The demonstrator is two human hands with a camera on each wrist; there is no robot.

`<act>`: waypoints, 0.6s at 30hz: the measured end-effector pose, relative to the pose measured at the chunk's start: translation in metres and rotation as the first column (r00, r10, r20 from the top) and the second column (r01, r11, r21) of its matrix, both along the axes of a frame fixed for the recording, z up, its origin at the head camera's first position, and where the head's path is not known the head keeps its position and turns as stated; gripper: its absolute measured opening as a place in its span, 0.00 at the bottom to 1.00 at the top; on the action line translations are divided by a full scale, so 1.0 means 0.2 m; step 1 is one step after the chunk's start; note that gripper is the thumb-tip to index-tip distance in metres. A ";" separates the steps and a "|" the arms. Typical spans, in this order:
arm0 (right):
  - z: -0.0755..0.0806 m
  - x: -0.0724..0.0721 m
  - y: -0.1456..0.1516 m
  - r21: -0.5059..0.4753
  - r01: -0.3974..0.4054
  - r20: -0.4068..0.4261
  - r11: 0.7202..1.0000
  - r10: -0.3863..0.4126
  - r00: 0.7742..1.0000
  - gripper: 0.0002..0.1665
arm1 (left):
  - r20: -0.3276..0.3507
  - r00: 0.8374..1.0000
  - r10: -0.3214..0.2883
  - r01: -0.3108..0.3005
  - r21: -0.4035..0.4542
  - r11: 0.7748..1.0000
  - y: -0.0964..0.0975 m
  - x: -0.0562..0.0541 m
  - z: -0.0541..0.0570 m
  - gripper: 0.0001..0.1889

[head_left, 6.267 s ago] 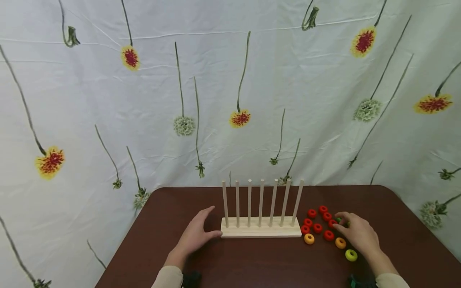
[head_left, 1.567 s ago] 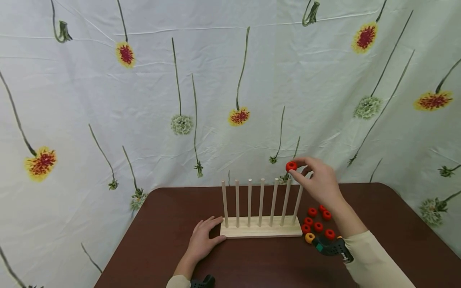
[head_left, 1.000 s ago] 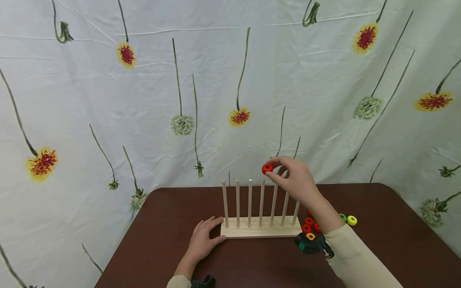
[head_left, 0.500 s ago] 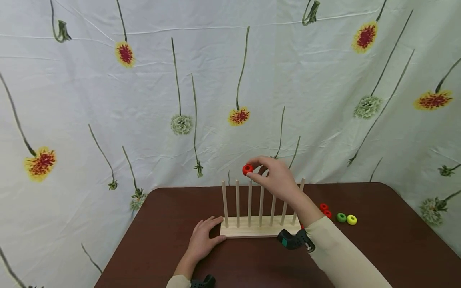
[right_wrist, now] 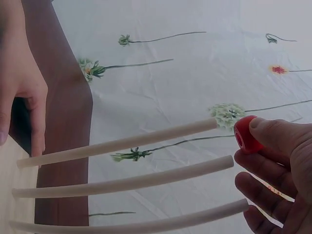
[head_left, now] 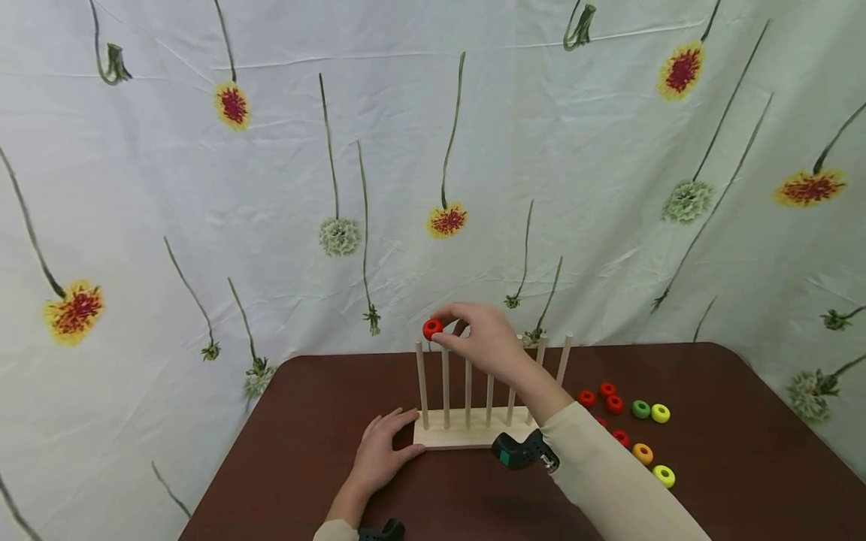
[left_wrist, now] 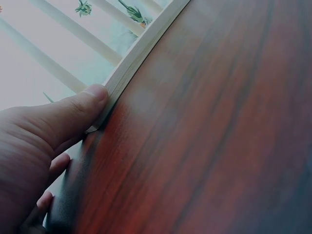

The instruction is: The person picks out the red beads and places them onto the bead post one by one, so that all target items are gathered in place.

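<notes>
A pale wooden stand (head_left: 473,436) with several upright pegs sits on the dark brown table. My right hand (head_left: 483,338) pinches a red ring (head_left: 432,328) between thumb and fingertips, above the tops of the two leftmost pegs. Seen from the right wrist, that red ring (right_wrist: 248,134) is just off the tip of the end peg (right_wrist: 122,142), its hole facing the peg. My left hand (head_left: 380,454) holds the stand's left end, thumb at the front corner and fingers at the back. In the left wrist view the thumb (left_wrist: 73,114) presses the base's edge (left_wrist: 141,48).
Right of the stand lie several red rings (head_left: 614,404), a green ring (head_left: 640,409), yellow rings (head_left: 660,413) and an orange ring (head_left: 643,453). My right forearm (head_left: 595,458) crosses over the stand's right part. A flower-printed cloth (head_left: 284,188) hangs behind the table.
My right hand has left the loose rings and carried a red ring leftward above the pegs, lowering slightly at the end. My left hand has settled on the stand's left end and stays there.
</notes>
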State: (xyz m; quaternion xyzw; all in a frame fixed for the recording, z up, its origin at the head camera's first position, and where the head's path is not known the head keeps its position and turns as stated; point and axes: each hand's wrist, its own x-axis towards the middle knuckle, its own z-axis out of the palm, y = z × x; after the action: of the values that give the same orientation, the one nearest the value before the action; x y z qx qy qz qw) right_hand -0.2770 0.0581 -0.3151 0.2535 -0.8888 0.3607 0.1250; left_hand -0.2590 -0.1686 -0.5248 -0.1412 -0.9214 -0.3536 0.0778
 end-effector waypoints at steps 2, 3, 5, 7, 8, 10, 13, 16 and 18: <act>0.00 0.00 -0.02 0.007 0.000 0.012 1.000 0.000 1.000 0.16 | -0.003 1.000 -0.001 0.001 0.003 1.000 0.00 0.00 0.00 0.30; 0.00 0.00 -0.03 0.008 -0.001 0.015 1.000 0.001 1.000 0.16 | -0.004 1.000 -0.002 0.002 0.004 1.000 0.00 0.01 0.00 0.30; 0.00 0.00 -0.04 0.008 -0.003 0.023 1.000 0.003 1.000 0.16 | -0.003 1.000 -0.002 0.002 0.009 1.000 0.00 0.01 0.00 0.30; 0.00 -0.01 -0.05 0.003 -0.011 0.032 1.000 0.011 0.999 0.15 | -0.007 1.000 -0.001 0.001 0.009 1.000 0.00 0.01 0.00 0.29; 0.00 -0.01 -0.06 0.002 -0.015 0.036 1.000 0.015 0.999 0.15 | -0.006 1.000 0.000 0.000 0.008 1.000 0.00 0.01 0.00 0.29; 0.01 -0.01 -0.07 0.003 -0.023 0.040 1.000 0.023 0.999 0.15 | -0.006 1.000 -0.001 0.001 0.006 1.000 0.00 0.01 0.00 0.29; 0.01 -0.02 -0.08 0.009 -0.035 0.044 0.999 0.034 0.998 0.14 | -0.011 1.000 -0.009 0.009 0.003 1.000 0.00 0.01 0.00 0.29; 0.01 -0.03 -0.09 0.012 -0.043 0.056 0.999 0.042 0.998 0.14 | -0.010 1.000 -0.012 0.012 0.003 1.000 0.00 0.01 0.01 0.29; 0.01 -0.03 -0.09 0.016 -0.047 0.070 0.999 0.046 0.996 0.13 | -0.012 1.000 -0.013 0.013 0.000 1.000 0.00 0.00 0.01 0.29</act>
State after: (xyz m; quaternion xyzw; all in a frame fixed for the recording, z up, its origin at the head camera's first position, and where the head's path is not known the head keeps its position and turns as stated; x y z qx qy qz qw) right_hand -0.2829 0.0406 -0.3136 0.2624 -0.8896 0.3645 0.0833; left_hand -0.2583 -0.1693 -0.5231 -0.1495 -0.9200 -0.3532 0.0809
